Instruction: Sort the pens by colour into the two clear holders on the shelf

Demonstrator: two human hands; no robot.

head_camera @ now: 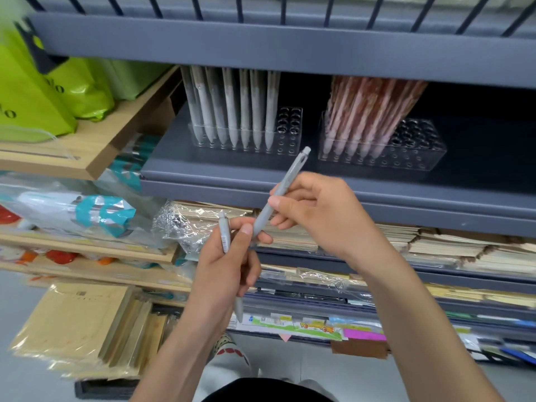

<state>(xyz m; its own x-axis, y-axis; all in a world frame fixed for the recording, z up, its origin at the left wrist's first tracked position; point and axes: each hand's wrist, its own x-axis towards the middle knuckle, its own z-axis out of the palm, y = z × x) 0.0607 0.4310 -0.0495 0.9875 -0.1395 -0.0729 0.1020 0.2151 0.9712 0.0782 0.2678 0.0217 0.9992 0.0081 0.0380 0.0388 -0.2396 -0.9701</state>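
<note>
Two clear holders stand on the grey shelf [232,169]. The left holder [290,134] carries several grey-white wrapped pens [232,111] and has free holes at its right end. The right holder [417,152] carries several pink wrapped pens [365,111], with free holes on its right side. My right hand [322,216] pinches a grey pen [285,184] that slants up toward the shelf, below the gap between the holders. My left hand [226,268] grips a second grey pen [224,236], whose tip points down.
Green bags [37,94] sit on a wooden shelf [95,146] at the left. Stacks of notebooks [435,245] and plastic-wrapped stationery [185,224] fill the lower shelves. The shelf above [290,50] overhangs the pen tops. Paper pads [84,323] stand low at the left.
</note>
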